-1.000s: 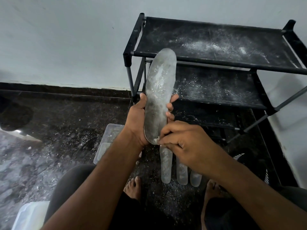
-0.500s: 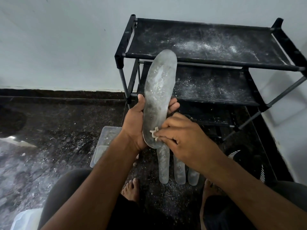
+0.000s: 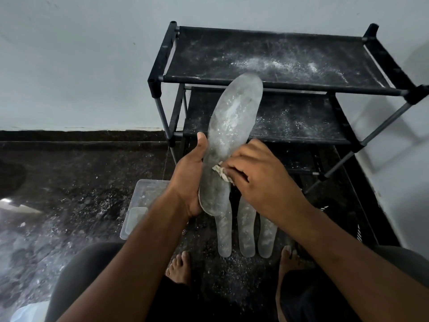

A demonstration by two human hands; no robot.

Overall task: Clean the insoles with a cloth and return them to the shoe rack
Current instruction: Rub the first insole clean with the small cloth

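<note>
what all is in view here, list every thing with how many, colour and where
insole in hand: 1, grey and dusty, held upright in front of the rack
insoles on floor: 3, grey, side by side below the hands
cloth: 1, whitish, pressed on the held insole
shoe rack: 1, black, powder-dusted shelves, against the wall
plastic box: 1, clear, on the floor left of the hands
plastic tub: 1, pale, bottom left corner, mostly out of view
floor: dark, speckled with white powder
wall: pale grey, behind the rack
feet: 2, bare, on the floor near the insoles
left hand: grips the held insole by its edge
right hand: pinches the cloth against the insole
</note>
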